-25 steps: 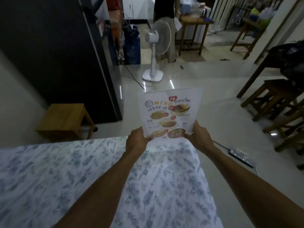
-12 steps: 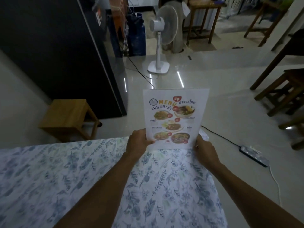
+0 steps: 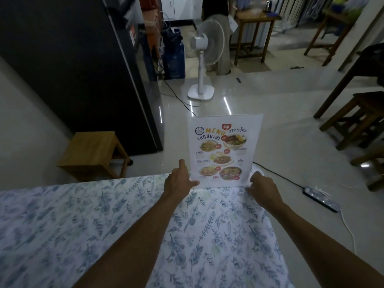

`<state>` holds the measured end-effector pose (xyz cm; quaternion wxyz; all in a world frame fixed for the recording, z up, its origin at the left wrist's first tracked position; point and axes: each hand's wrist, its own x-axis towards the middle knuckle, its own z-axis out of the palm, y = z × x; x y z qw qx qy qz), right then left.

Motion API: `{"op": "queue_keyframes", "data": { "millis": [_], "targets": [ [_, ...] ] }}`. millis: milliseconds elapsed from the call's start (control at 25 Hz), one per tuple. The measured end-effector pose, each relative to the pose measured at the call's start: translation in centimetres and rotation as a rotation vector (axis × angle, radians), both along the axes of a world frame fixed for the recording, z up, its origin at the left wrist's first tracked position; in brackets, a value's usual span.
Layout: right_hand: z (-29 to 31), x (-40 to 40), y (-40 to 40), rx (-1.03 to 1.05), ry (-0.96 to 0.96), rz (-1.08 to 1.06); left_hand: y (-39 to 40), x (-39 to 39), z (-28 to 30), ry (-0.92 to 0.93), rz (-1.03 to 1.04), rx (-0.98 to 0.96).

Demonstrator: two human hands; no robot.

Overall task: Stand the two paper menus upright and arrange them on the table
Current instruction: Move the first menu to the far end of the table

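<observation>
Menu position: I have the menu (image 3: 224, 148) standing upright at the far edge of the table (image 3: 83, 225), printed face toward me, its bottom edge on the floral cloth.
Reason for placement: I judge the far edge leaves the near surface free and keeps the print readable from my side.
Left hand: my left hand (image 3: 178, 181) is at the lower left corner, fingers loosely spread, thumb raised beside the sheet, fingertips touching its edge; it does not clamp the sheet.
Right hand: my right hand (image 3: 261, 188) is at the lower right corner, fingers curled and relaxed; I cannot tell if they touch the sheet.
Reason for hold: both hands flank the base to catch a tilt.
Second menu: not identifiable.
</observation>
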<state>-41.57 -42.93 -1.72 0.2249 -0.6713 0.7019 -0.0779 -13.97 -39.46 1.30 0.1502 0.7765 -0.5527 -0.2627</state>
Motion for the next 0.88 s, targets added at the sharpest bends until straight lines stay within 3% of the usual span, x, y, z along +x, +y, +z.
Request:
{"op": "queue_keyframes", "data": {
  "millis": [160, 400, 640, 880],
  "targets": [
    [2.7, 1.8, 2.3, -0.051, 0.054, 0.014, 1.9, 0.9, 2.8, -0.105, -0.009, -0.014],
    [7.9, 7.5, 8.0, -0.147, -0.011, 0.080, 8.3, 3.4, 7.5, -0.141, -0.043, -0.103],
    [12.5, 17.3, 18.7, -0.195, -0.083, 0.139, 20.7, 9.2, 9.4, -0.127, -0.030, -0.102],
    [13.4, 27.3, 30.2, -0.185, -0.119, 0.204, 33.6, 16.9, 10.3, -0.211, -0.100, -0.116]
  ]
}}
